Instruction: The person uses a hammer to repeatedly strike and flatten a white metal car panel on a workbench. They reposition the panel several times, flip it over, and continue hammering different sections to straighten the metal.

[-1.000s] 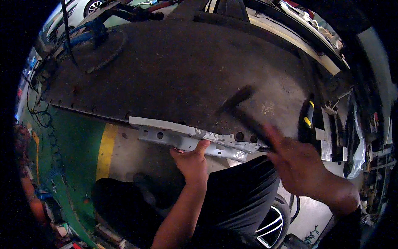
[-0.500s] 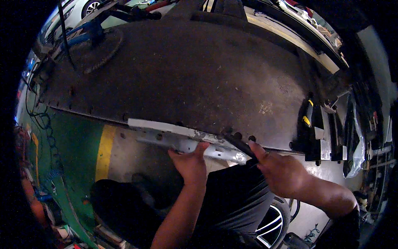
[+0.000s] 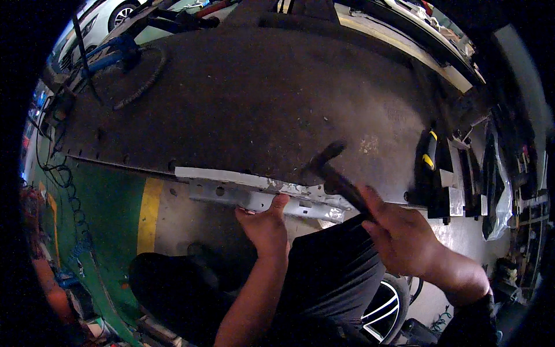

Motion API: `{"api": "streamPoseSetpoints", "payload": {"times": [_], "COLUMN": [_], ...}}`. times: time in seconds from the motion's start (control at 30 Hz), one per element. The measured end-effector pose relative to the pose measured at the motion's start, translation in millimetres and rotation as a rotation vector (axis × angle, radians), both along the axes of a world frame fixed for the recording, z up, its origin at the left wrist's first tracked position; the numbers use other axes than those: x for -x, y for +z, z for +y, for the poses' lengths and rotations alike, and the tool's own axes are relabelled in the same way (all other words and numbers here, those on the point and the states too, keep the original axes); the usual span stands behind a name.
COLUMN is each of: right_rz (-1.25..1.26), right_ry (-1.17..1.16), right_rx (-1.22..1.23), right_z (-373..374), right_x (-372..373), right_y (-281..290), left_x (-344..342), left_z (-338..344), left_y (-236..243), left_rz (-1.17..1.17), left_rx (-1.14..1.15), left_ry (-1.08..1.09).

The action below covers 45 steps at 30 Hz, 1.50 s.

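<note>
A long silver metal channel piece (image 3: 237, 191) with holes and rough, bright patches at its right end lies along the near edge of a dark steel bench (image 3: 248, 98). My left hand (image 3: 266, 228) grips it from below and in front, thumb on its side. My right hand (image 3: 404, 237) is closed around the handle of a dark hammer (image 3: 341, 179), whose blurred head is raised just above the bench, over the right part of the piece. My black-trousered leg shows below.
A blue tool (image 3: 115, 58) with a coiled hose sits at back left. Dark bars and a plastic sheet (image 3: 497, 185) stand at right. Coiled air hose (image 3: 75, 208) hangs at left above green floor. A wheel (image 3: 381, 312) is below; a white car (image 3: 98, 29) is behind.
The hammer came down onto the right part of the metal piece half a second ago and is now lifted again, with my right hand higher. My left hand stays on the piece.
</note>
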State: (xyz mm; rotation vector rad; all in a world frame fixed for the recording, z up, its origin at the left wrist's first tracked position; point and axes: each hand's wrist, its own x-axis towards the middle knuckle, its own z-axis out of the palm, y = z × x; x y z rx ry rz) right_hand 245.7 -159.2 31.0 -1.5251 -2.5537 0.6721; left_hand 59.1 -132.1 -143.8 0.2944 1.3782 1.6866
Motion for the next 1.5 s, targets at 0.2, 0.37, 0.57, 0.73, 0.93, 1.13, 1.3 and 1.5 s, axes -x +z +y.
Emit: {"api": "streamPoseSetpoints", "payload": {"times": [0.2,0.37,0.57,0.73,0.93,1.13,1.3,1.5], "right_rz": [0.018,0.074,0.051,0.04,-0.036,0.252,0.016,0.191], "right_ry": [-0.112,-0.083,-0.094,-0.11,-0.144,-0.157,-0.081,-0.165], "right_rx": [0.038,-0.113,-0.053,-0.159,0.118,-0.276,-0.006,-0.105], "right_z": [-18.5,-10.4,-7.6,-10.5,-8.2,-16.4,0.8,-7.8], "right_x": [3.1,14.0,14.3,26.0,34.7,47.5,50.6,62.6], "right_y": [-34.3,-23.5,-36.9,-23.1,-40.4,-42.5,-45.6,-47.6], "left_x": [-6.5,0.0,-5.5,-0.9,0.1,-5.0,-0.9,-0.1], "left_z": [1.8,0.0,2.2,-1.0,-1.9,0.7,2.1,-0.9], "left_y": [1.3,-1.6,-4.3,2.5,-10.6,8.2,4.3,-5.7], "left_rz": [-0.022,-0.025,-0.005,-0.032,0.023,0.01,-0.048,0.035], "left_rx": [-0.055,-0.018,-0.145,-0.006,-0.108,0.008,-0.082,-0.038], "left_ry": [-0.015,-0.007,-0.025,-0.026,-0.097,-0.066,-0.086,-0.128]}}
